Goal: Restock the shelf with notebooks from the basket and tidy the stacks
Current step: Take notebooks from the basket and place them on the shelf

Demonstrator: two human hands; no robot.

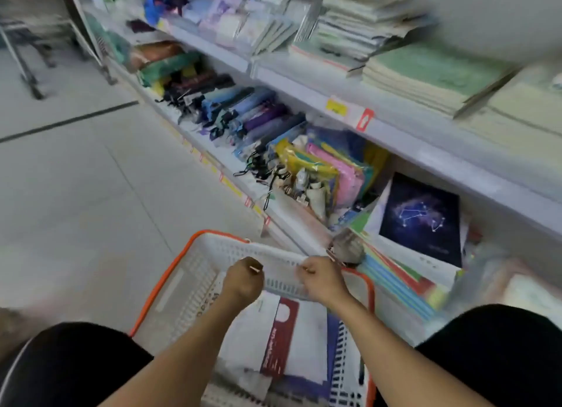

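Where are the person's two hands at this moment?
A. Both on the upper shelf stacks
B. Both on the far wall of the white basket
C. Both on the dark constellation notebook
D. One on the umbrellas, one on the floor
B: the left hand and the right hand both grip the far wall of the white basket, with notebooks lying inside it.

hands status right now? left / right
Left hand: fingers curled, gripping the far rim of the basket.
Right hand: fingers curled, gripping the same rim; the notebooks in the basket are untouched.
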